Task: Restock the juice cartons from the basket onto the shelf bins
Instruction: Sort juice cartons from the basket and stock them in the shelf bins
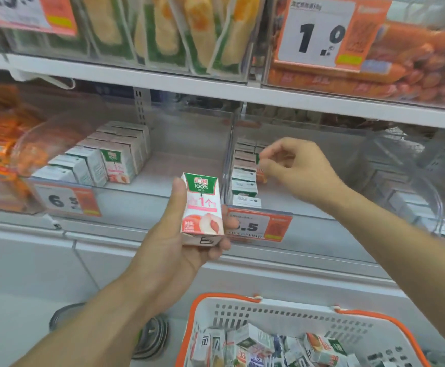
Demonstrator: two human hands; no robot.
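1. The left hand (181, 234) grips a peach juice carton (202, 210) upright, thumb on one side and fingers wrapped round the other, label facing out, likely ready to shelve.
2. The right hand (295, 168) reaches into the right bin (308, 207); its fingertips pinch a carton (260, 170) atop the row (243, 178), probably straightening it.
3. Below both hands, the basket (269, 311) holds more loose cartons (282, 348).
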